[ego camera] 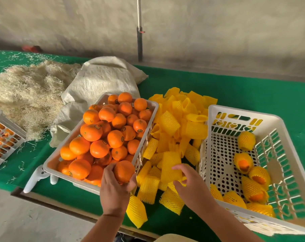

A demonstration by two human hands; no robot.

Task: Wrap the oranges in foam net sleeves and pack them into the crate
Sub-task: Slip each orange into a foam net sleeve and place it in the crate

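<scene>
Orange fruit fills the left hand (116, 186): its fingers curl round a single orange (123, 171), held at the near right corner of the white tray of oranges (102, 135), just above that tray's rim. The right hand (189, 183) reaches into the heap of yellow foam net sleeves (176, 130) directly right of the tray; its fingers are partly bent and pinch one flattened foam sleeve (171, 165), thumb on the upper edge. The held orange and the pinched sleeve are near each other but apart, the orange to the left of the sleeve. Right of the sleeve heap stands the white perforated crate (216, 154), with several sleeved oranges (253, 184) lying along its right and near sides. All of this sits on a green-covered desk (244, 91). Behind the tray lies a woven sack (102, 81), with a mound of straw-like packing fibre (25, 91) to its left. A white handheld controller (34, 179) rests at the tray's near left corner.
</scene>
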